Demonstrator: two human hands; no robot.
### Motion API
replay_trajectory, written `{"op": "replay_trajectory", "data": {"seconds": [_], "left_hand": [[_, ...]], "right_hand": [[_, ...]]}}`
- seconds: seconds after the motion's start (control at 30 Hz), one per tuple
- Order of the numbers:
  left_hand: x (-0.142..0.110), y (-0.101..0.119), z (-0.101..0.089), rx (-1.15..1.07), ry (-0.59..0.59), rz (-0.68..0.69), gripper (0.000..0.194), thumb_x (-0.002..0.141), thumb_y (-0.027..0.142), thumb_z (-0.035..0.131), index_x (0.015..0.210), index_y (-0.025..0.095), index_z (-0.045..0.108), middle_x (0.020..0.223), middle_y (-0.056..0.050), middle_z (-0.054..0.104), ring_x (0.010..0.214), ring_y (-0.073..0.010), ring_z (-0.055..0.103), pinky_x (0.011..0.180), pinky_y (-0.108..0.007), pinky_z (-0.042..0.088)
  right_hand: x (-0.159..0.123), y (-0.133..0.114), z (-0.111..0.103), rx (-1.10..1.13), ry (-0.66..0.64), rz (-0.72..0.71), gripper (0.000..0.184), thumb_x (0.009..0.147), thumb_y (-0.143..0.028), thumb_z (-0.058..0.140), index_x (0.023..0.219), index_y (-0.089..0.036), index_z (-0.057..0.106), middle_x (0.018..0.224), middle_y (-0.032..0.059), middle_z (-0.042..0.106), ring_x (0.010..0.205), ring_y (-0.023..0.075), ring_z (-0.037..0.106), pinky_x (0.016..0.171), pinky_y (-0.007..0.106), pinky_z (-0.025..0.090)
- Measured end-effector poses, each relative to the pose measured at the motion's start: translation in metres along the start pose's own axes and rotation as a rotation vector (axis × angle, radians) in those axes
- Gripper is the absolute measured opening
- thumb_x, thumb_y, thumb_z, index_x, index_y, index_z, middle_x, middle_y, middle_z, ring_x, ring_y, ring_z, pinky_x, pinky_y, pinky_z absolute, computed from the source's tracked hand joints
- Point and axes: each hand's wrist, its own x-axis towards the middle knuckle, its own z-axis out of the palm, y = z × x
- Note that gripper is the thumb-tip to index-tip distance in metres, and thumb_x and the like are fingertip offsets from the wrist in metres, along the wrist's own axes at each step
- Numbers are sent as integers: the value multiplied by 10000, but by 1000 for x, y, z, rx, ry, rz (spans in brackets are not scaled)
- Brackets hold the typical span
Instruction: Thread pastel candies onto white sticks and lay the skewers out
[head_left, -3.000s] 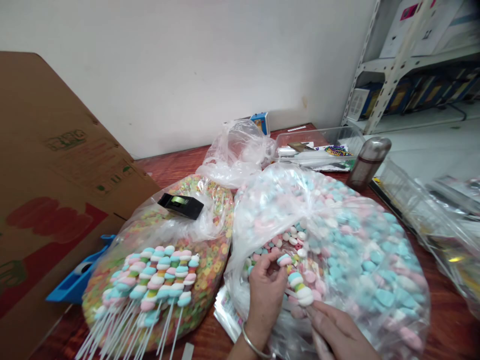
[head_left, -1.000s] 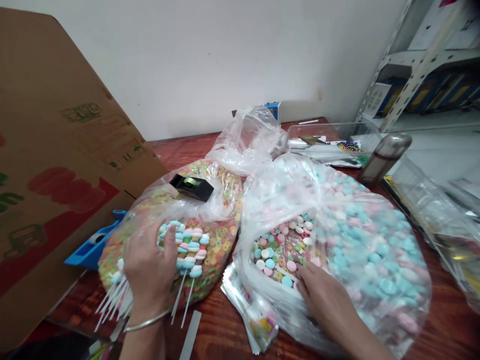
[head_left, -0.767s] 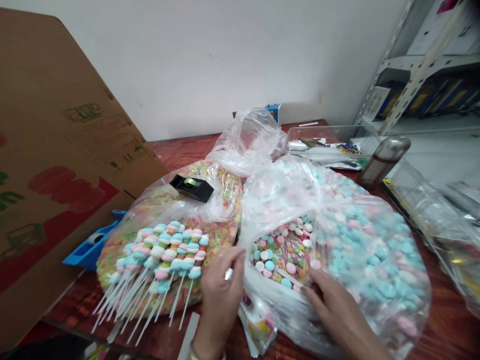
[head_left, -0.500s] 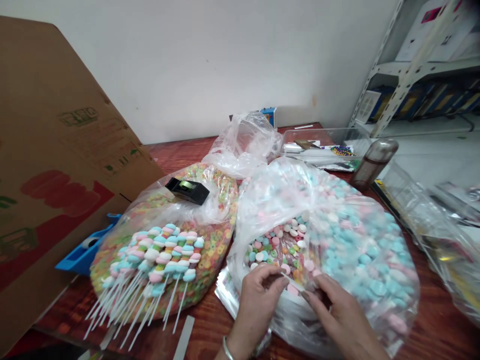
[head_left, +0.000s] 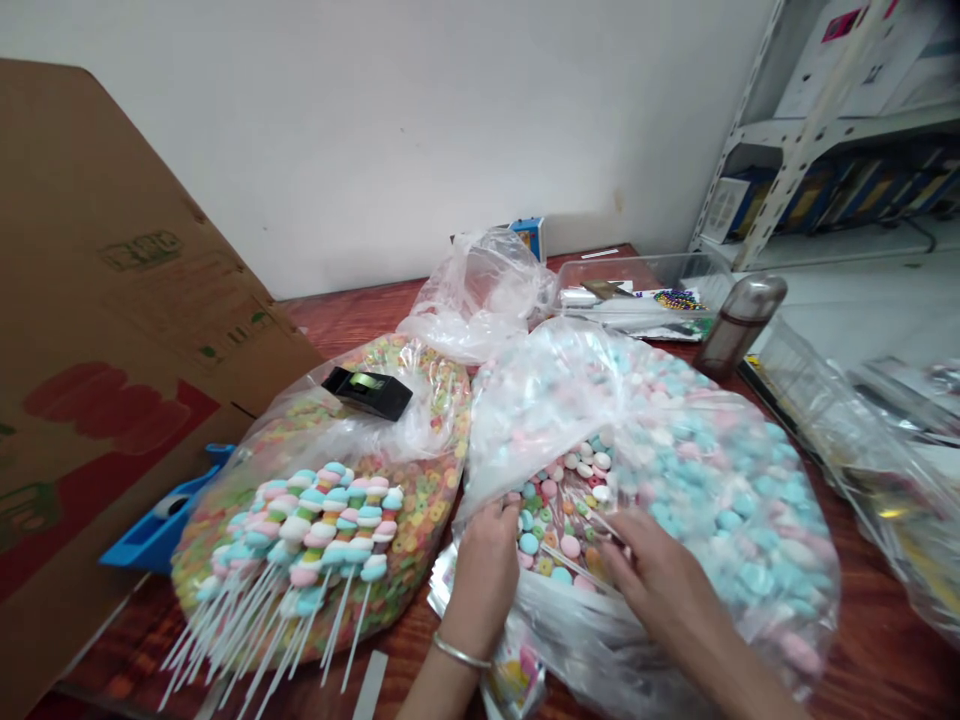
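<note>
My right hand (head_left: 660, 575) is closed on a thin white stick (head_left: 606, 525), with its tip pointing up and left over the bag's opening. A second white stick (head_left: 574, 568) lies lower, running under the same hand. My left hand (head_left: 487, 555) reaches to the left rim of the opening with fingers bent together among the candies; whatever they pinch is hidden. Pink, blue and white candies and small fruit-coloured rings (head_left: 562, 505) show in the opening of the clear bag (head_left: 697, 480). Finished marshmallow skewers (head_left: 330, 520) on white sticks lie in a heap on the left bag.
A bag of ring candies (head_left: 420, 500) carries a black tape dispenser (head_left: 367, 392). Left stand a cardboard box (head_left: 127, 300) and a blue tool (head_left: 161, 520). Behind are a clear tray (head_left: 645, 285), a bottle (head_left: 739, 330) and a shelf rack (head_left: 795, 170). A crumpled plastic bag (head_left: 480, 290) sits at the back.
My hands have parted: the left moved left to the candies at the opening's edge, the right stays on the right with the stick. The view has shifted slightly.
</note>
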Motion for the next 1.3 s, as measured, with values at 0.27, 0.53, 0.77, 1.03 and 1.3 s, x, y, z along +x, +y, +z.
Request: {"op": "replay_trajectory", "data": {"seconds": [0.27,0.53,0.77,1.03,1.3], "left_hand": [[-5,8,-8,-282,49,-101,86,845,187,533,819,214,610,834,-43,623,823,-219,598,768,-339,477],[0,28,-2,-1319,-40,-625,335,707,355,762,964,159,675,761,-23,678,605,-121,631,542,-202,489],[1,38,-2,-1599,53,-709,434,649,328,823,1029,157,703,819,-50,714,680,-130,670,651,-220,555],[1,46,8,-1567,49,-731,417,635,334,835,978,119,735,830,-84,731,709,-147,669,702,-248,557],[-2,68,6,-1676,-106,-540,362,796,452,684,916,115,739,830,-91,729,818,-210,678,780,-323,546]], "right_hand": [[22,-3,46,-155,-74,-66,192,886,-150,470,906,-251,632,916,41,608,791,192,611,650,269,404],[18,9,44,-60,-63,-98,90,858,-173,481,791,-222,513,814,9,589,748,174,576,672,274,408],[10,6,29,219,17,72,115,873,-304,474,788,-226,481,756,-8,582,694,160,570,632,249,434],[3,2,25,752,-33,225,225,851,-440,552,861,-215,552,800,1,634,741,182,621,674,273,492],[3,-5,32,776,50,287,251,825,-454,594,886,-211,569,834,5,619,735,172,598,654,259,511]]}}
